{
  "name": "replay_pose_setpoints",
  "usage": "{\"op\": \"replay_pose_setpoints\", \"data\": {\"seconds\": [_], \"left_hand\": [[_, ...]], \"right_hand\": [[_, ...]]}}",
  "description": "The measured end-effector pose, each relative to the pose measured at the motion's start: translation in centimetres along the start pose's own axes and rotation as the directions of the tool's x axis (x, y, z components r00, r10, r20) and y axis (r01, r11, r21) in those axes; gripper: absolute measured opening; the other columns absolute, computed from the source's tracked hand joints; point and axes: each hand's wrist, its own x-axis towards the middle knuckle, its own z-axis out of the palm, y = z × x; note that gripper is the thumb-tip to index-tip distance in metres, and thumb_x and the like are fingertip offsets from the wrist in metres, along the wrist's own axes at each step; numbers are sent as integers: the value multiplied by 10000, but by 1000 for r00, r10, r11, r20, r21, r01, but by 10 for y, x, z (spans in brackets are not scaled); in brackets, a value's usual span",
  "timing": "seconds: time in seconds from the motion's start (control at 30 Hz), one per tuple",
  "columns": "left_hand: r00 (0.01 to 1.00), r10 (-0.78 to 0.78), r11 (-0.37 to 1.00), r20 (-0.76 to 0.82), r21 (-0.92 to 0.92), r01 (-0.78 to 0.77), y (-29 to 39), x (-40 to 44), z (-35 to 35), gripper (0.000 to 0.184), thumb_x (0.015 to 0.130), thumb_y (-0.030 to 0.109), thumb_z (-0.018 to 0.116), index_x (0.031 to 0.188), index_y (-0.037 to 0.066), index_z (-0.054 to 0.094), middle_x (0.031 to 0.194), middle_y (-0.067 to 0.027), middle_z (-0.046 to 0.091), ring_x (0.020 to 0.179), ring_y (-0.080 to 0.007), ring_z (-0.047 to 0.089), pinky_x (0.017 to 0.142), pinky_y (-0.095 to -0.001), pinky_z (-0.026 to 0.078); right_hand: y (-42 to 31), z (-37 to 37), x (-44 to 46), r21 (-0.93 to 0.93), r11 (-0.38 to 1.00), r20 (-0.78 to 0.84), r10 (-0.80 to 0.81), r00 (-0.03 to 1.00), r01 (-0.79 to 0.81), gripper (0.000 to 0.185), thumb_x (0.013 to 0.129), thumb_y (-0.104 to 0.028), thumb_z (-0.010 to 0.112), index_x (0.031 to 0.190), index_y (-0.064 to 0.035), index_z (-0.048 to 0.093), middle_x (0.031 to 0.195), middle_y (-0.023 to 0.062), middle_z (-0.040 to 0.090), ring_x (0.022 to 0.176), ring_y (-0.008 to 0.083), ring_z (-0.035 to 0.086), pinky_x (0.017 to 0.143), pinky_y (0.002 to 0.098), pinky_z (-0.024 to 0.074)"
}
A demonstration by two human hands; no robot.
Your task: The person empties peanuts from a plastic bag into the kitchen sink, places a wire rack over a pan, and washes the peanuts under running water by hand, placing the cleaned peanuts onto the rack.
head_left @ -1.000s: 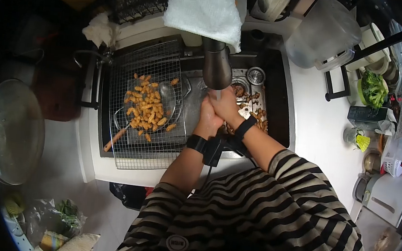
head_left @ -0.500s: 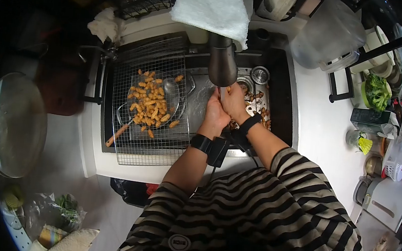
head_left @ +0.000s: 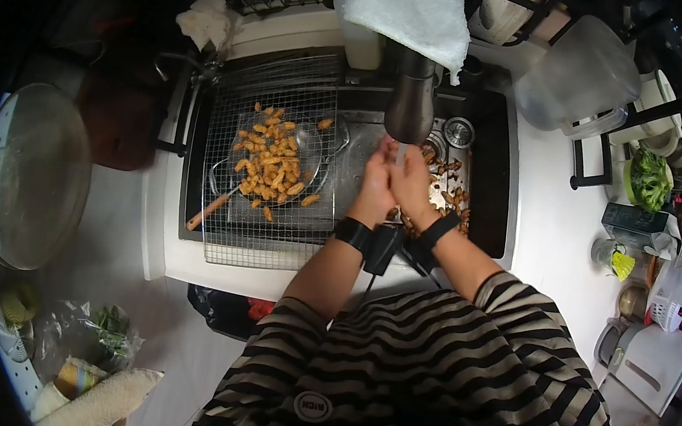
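Note:
My left hand [head_left: 376,183] and my right hand [head_left: 414,185] are close together in the sink, right under the dark tap [head_left: 411,110]. Water [head_left: 400,153] seems to run down between them. The fingers of both are bent inward, and whatever they may hold is too small or hidden to make out. Left of my hands, unshelled peanuts [head_left: 271,158] lie on a wire mesh rack [head_left: 221,239] laid across the sink. Under the mesh shows a round strainer with a wooden handle [head_left: 208,212]. Darker, wet-looking peanuts [head_left: 457,197] lie on the sink floor beside my right hand.
A metal drain strainer [head_left: 458,132] sits behind my right hand. White cloth [head_left: 407,16] drapes over the tap's top. On the right counter stand a cloudy plastic container [head_left: 580,76], broccoli [head_left: 648,179] and a dark green box [head_left: 638,226]. A black bag [head_left: 215,309] hangs below the counter edge.
My view has shifted, so the sink and tap appear farther right. Both hands remain together beneath the tap, with their fingers slightly rearranged. The peanuts on the rack look the same.

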Motion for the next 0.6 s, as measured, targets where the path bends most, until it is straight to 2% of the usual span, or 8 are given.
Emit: {"op": "replay_pose_setpoints", "data": {"seconds": [0.03, 0.17, 0.23, 0.3, 0.37, 0.4, 0.5, 0.6], "left_hand": [[993, 112, 984, 31, 139, -116, 5, 5, -5, 359, 925, 322, 360, 1163, 91, 498, 1156, -64, 523, 1061, -210, 492, 940, -359, 373], [995, 83, 995, 62, 48, -86, 0, -11, 3, 340, 922, 342, 370, 1092, 87, 516, 1098, -67, 549, 990, -176, 529, 871, -310, 414], [999, 38, 999, -25, 8, -38, -11, -4, 8, 340, 917, 307, 361, 1125, 72, 490, 1112, -84, 543, 1005, -196, 524, 896, -324, 406], [996, 38, 999, -79, -4, -39, -10, -5, 6, 344, 914, 296, 355, 1136, 66, 482, 1115, -92, 543, 1009, -208, 524, 904, -329, 404], [993, 81, 997, -90, 17, -79, -5, -4, 3, 349, 912, 307, 352, 1128, 70, 491, 1107, -91, 548, 1001, -210, 529, 895, -325, 409], [990, 100, 995, -95, 25, -98, -4, -3, 2, 352, 911, 313, 351, 1123, 72, 496, 1102, -91, 551, 997, -211, 531, 891, -323, 411], [994, 85, 996, 62, 18, -86, -2, -12, 13, 429, 902, 363, 346, 1194, 65, 447, 1154, -108, 520, 1036, -249, 510, 910, -387, 399], [995, -1, 997, 99, -78, 9, -7, -2, 1, 459, 899, 392, 340, 1185, 49, 444, 1185, -128, 497, 1082, -307, 481, 921, -458, 385]], "right_hand": [[-59, -18, -1, -116, 993, 224, 8, 974, 18, 448, 865, -272, 445, 1247, -40, 417, 1297, 230, 368, 1226, 416, 276, 1031, 437, 204], [-22, -6, 16, -44, 999, 14, 26, 1000, -26, 238, 816, -168, 491, 972, 7, 533, 1075, 215, 498, 1016, 367, 445, 877, 391, 343], [-12, 4, 20, 10, 999, -80, 42, 996, -41, 171, 791, -116, 513, 835, 30, 591, 963, 208, 563, 911, 342, 530, 799, 367, 413], [-14, -4, 21, -1, 982, 51, 190, 981, -190, 174, 786, -114, 519, 871, 20, 590, 1010, 210, 545, 953, 347, 512, 825, 372, 404], [-38, -3, 15, -40, 993, -3, 112, 994, -112, 191, 763, -116, 540, 898, 9, 590, 1017, 198, 549, 956, 356, 509, 822, 377, 408], [-46, -4, 8, -109, 993, -16, -47, 999, 45, 210, 739, -115, 558, 912, -3, 600, 993, 180, 564, 949, 350, 514, 812, 378, 412], [-60, -6, 1, -222, 942, 6, -256, 967, 251, 207, 732, -111, 559, 906, -6, 600, 969, 176, 569, 940, 349, 517, 804, 384, 413], [-52, -11, 16, -228, 960, 29, -163, 986, 165, 204, 725, -107, 561, 900, -9, 601, 945, 173, 574, 931, 349, 520, 796, 390, 415]]}}
